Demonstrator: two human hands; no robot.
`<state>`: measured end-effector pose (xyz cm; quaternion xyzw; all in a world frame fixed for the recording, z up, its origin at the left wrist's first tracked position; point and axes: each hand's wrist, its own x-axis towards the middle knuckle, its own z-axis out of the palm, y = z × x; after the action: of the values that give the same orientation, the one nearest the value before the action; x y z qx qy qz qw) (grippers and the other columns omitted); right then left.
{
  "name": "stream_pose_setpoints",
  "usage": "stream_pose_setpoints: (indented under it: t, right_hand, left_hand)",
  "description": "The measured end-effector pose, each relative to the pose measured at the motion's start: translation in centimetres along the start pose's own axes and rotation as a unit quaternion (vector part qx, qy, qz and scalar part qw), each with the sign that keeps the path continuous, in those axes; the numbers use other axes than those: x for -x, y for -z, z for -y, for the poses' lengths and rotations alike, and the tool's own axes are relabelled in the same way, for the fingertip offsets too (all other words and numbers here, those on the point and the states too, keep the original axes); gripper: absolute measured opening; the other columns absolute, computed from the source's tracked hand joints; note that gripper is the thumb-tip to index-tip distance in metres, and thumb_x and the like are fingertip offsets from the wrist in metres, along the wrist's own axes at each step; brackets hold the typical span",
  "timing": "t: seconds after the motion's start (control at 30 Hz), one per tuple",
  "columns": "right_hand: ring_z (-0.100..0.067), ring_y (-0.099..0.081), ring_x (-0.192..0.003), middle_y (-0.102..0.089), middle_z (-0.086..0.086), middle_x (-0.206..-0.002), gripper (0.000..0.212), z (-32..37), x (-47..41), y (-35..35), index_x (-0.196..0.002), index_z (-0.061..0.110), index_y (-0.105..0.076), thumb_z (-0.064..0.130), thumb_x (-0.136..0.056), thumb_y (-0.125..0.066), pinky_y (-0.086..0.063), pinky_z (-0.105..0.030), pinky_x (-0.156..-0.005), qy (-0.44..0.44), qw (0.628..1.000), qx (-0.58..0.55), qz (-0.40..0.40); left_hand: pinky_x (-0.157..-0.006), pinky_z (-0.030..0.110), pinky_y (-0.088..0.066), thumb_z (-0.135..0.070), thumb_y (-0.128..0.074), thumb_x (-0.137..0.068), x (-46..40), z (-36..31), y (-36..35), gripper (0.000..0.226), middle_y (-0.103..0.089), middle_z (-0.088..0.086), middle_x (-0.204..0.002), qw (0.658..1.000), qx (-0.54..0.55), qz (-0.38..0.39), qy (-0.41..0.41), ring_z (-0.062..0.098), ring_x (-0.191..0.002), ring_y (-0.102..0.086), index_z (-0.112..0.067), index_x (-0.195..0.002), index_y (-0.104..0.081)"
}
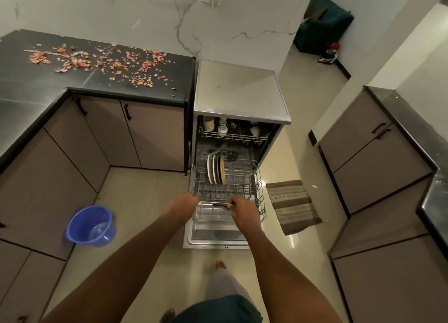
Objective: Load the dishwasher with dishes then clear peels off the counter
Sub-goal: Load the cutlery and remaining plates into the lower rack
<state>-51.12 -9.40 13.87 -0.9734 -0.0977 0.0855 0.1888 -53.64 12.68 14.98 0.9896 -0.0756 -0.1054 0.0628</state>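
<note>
The dishwasher (238, 92) stands open with its door (213, 238) folded down to the floor. Its lower rack (258, 177) is pulled out over the door and holds a few upright plates (215, 170) at its back left. The upper rack (232, 136) carries cups and small bowls. My left hand (186, 200) grips the front left corner of the lower rack. My right hand (240, 207) is curled round the rack's front rim, near a dark thin piece I cannot identify. Pinkish peels (101, 62) lie scattered across the black counter (145, 92) at the left.
A blue bucket (91, 225) sits on the floor at the left, by the cabinet fronts. A striped mat (292, 206) lies to the right of the dishwasher door. A second counter with cabinets (388, 177) runs along the right. My bare foot (219, 264) stands before the door.
</note>
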Motion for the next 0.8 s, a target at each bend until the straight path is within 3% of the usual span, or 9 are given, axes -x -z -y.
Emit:
stream_pose_setpoints:
  t: [0.1, 0.37, 0.5, 0.67, 0.8]
  right_hand:
    - [-0.018, -0.064, -0.08, -0.069, 0.001, -0.09, 0.006, -3.7, -0.6, 0.6, -0.101, 0.026, -0.061, 0.021, -0.101, -0.058, -0.054, -0.034, -0.072, -0.011, 1.0, 0.011, 0.006]
    - [-0.015, -0.064, -0.075, -0.067, 0.005, -0.085, 0.016, -14.6, -7.0, 3.5, -0.101, 0.031, -0.06, 0.016, -0.096, -0.06, -0.059, -0.036, -0.073, -0.02, 0.998, 0.04, 0.048]
    - [-0.01, -0.064, -0.073, -0.068, 0.006, -0.086, 0.007, -19.6, -11.5, 5.9, -0.103, 0.026, -0.063, 0.025, -0.103, -0.056, -0.059, -0.031, -0.072, -0.003, 0.998, 0.024, 0.059]
    - [-0.012, -0.064, -0.079, -0.07, 0.0, -0.097, 0.008, -23.9, -16.0, 7.8, -0.106, 0.021, -0.066, 0.021, -0.101, -0.06, -0.053, -0.025, -0.07, 0.033, 0.996, 0.037, 0.078]
    - [-0.014, -0.061, -0.093, -0.068, 0.002, -0.109, 0.015, -26.0, -19.2, 7.5, -0.111, 0.02, -0.072, 0.017, -0.097, -0.066, -0.054, -0.028, -0.076, 0.04, 0.996, 0.064, 0.054]
  left_hand:
    - [-0.09, 0.033, -0.051, -0.002, -0.047, -0.098, -2.5, -2.7, -0.9, 0.039, -0.064, 0.013, -0.124, 1.0, -0.007, 0.001, -0.012, 0.026, -0.112, -0.063, -0.009, -0.136, -0.049]
    - [-0.081, 0.032, -0.055, -0.008, -0.05, -0.099, -12.5, -10.2, -2.0, 0.028, -0.068, 0.007, -0.108, 0.999, 0.032, 0.038, 0.003, 0.021, -0.096, -0.068, -0.016, -0.124, -0.058]
    - [-0.076, 0.026, -0.046, -0.007, -0.056, -0.094, -17.9, -13.6, -2.1, 0.022, -0.066, 0.003, -0.101, 0.999, 0.039, 0.03, 0.018, 0.018, -0.095, -0.062, -0.015, -0.109, -0.069]
    - [-0.088, 0.033, -0.049, -0.011, -0.055, -0.093, -23.2, -16.2, -2.8, 0.024, -0.062, 0.004, -0.105, 0.999, -0.015, 0.021, 0.033, 0.021, -0.105, -0.054, -0.013, -0.108, -0.074]
    - [-0.099, 0.033, -0.043, -0.008, -0.055, -0.094, -26.6, -17.6, -4.3, 0.027, -0.065, 0.001, -0.117, 0.997, -0.039, 0.056, 0.026, 0.02, -0.116, -0.052, -0.016, -0.116, -0.071]
